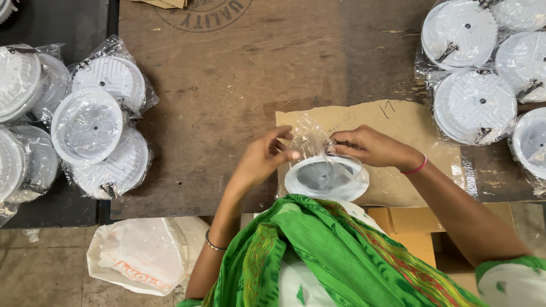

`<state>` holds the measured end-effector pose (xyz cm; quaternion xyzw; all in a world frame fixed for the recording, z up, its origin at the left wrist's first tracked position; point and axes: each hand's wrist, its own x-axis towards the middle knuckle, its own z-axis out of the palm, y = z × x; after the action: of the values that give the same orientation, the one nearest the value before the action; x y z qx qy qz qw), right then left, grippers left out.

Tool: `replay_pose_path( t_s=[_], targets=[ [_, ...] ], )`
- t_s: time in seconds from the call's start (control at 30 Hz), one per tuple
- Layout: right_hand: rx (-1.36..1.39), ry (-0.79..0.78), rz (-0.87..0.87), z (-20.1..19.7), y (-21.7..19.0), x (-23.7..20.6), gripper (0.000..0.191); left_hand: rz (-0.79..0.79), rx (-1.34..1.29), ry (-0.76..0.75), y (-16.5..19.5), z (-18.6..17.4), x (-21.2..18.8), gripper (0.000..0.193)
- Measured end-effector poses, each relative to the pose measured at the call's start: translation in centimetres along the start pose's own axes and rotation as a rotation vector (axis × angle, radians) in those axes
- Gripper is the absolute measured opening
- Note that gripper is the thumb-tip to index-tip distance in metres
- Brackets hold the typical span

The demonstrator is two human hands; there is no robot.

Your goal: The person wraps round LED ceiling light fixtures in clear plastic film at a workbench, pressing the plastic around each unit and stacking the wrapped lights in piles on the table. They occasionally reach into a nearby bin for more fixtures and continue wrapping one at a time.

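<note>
A round white plastic housing (325, 178) sits partly inside a clear plastic bag (311, 136) on a piece of brown cardboard (398, 122). My left hand (264, 154) pinches the bag's left edge beside the housing. My right hand (369, 146) pinches the bag's right edge just above the housing. Both hands hold the thin film up and apart over the white part. A red band circles my right wrist, a thin bangle my left.
Bagged white round housings lie stacked at the left (91, 125) and at the right (475, 105) of the dark wooden table (227, 85). A white sack (142, 253) lies on the floor below. A cardboard box (409, 227) stands under the table edge.
</note>
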<state>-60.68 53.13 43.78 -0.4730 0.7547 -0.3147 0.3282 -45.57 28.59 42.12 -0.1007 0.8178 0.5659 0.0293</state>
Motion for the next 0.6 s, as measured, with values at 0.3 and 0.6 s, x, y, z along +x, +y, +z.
replay_pose_path(
  t_s=[0.3, 0.6],
  targets=[
    [0.131, 0.075, -0.125, 1.6, 2.3, 0.2, 0.022, 0.224, -0.087, -0.053, 1.8, 2.7, 1.9, 0.036],
    [0.195, 0.085, -0.053, 2.0, 3.3, 0.0, 0.023, 0.373, 0.173, 0.214, 5.8, 5.8, 0.7, 0.033]
  ],
)
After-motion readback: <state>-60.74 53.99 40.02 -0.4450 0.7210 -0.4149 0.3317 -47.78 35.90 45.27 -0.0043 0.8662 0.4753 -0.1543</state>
